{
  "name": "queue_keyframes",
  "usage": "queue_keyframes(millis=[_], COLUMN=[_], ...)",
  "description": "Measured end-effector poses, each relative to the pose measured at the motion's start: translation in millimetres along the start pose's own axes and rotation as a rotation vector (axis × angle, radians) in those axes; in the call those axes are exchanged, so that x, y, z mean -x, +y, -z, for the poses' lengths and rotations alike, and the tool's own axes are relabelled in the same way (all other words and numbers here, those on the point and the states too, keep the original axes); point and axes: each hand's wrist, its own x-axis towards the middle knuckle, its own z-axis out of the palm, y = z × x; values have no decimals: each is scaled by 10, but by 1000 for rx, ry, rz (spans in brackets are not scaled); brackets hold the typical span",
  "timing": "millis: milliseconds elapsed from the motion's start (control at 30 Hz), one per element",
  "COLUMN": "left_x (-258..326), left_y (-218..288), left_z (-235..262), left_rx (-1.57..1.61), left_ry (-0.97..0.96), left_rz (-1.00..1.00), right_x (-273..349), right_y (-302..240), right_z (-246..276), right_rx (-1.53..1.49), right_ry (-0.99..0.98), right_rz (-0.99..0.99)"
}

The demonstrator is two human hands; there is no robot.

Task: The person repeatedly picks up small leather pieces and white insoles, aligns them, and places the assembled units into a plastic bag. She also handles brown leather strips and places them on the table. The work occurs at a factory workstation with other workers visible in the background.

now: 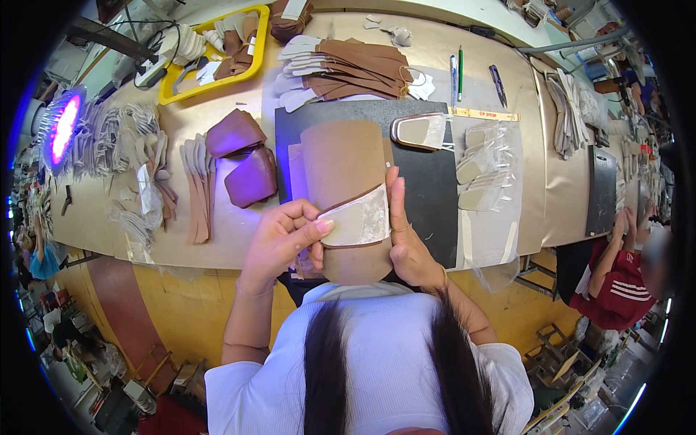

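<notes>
Left hand (290, 235): pinches the patch's (355, 221) left edge, thumb uppermost
Right hand (412, 250): partly open, fingers alongside its right edge
Patch: against the brown panel (341, 156), over the black mat (424, 192)
Yellow tray (263, 32): beyond the mat, leftward

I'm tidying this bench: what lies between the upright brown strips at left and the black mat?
In the head view, an upper dark brown bundle and a lower dark brown bundle lie between the strips and the mat.
</notes>
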Motion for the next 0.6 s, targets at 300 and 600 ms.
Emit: queue_keyframes(millis=[300, 600], left_x=[106, -32], left_y=[29, -161], left_z=[-162, 927], left_rx=[-113, -1027], left_ry=[93, 810], left_rz=[1, -461], right_x=[-127, -702], right_y=[-490, 101], right_z=[67, 907], right_rx=[-469, -192], right_ry=[307, 608], right_rz=[-73, -82])
